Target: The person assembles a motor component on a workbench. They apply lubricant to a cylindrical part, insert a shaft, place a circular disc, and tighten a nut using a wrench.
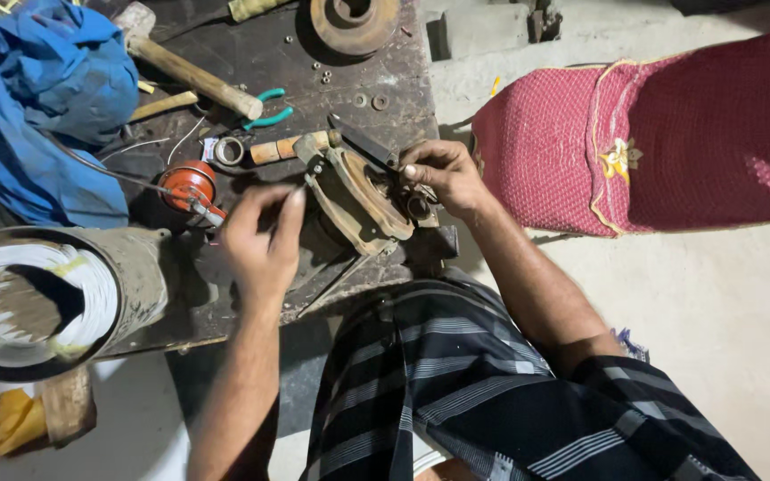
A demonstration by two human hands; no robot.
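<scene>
Striped cloth below, left hand pinches a thin tool at the half-assembled round metal housing, right hand gripping its rim, parts not yet joined

Blue cloth bunched at the far left of my dark workbench. Wooden-handled hammer beside it, green-handled pliers just past its handle end. Rusty metal disc at the bench's far edge. Small orange spool near the cloth. Grey cylinder on its side, nearest me. Red quilted cushion to my right.
</scene>
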